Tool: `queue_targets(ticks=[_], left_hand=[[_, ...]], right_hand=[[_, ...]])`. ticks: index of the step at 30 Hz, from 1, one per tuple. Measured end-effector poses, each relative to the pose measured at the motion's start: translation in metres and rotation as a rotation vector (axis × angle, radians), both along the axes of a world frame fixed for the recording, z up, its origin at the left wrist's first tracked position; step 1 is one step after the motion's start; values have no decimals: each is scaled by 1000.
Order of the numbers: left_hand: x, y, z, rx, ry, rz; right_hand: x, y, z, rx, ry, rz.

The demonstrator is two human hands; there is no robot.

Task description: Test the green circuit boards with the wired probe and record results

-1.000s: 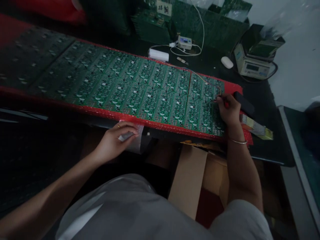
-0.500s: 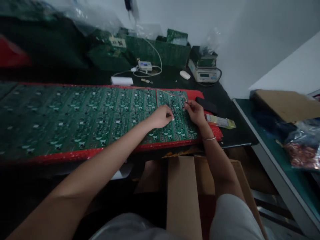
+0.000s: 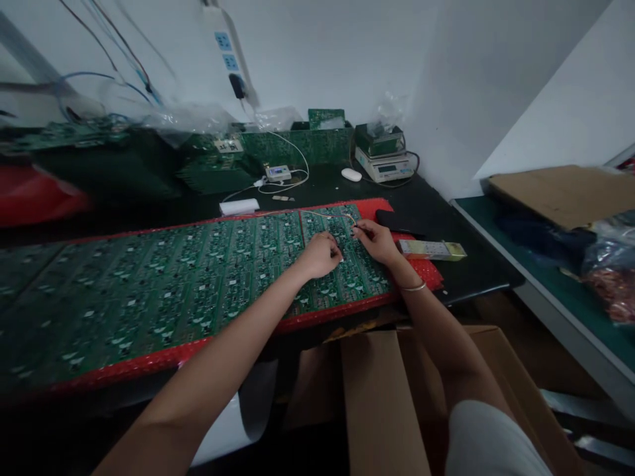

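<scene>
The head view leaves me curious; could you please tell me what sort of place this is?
Probably an electronics workshop: rows of green printed circuit boards lie on red bubble wrap, and a pale, boxy digital scale stands on the black tabletop.

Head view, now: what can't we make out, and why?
All in the head view:
White piece: partly hidden by the left hand.
Thin wire: its end is covered by the right hand.
Circuit boards, far left: blurred, cut off by the frame edge.
Scale display: too small to read.
Cardboard box: dimness and the right forearm hide much inside.
</scene>
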State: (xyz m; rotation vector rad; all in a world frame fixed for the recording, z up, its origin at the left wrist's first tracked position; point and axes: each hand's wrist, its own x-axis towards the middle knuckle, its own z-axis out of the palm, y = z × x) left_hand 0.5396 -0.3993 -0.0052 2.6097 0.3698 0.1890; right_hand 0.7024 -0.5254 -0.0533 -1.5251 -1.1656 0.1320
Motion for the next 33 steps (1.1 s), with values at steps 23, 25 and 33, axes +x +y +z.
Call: queue_targets(ticks=[23, 25, 33], left_hand=[[-100, -41, -16, 361, -165, -86], [-120, -40, -15, 349, -205, -65], [-198, -30, -14, 306, -269, 85]], right_hand=[[46, -42, 34, -279, -343, -23], [47, -41, 33, -279, -366, -24], [50, -39, 29, -322, -424, -21]])
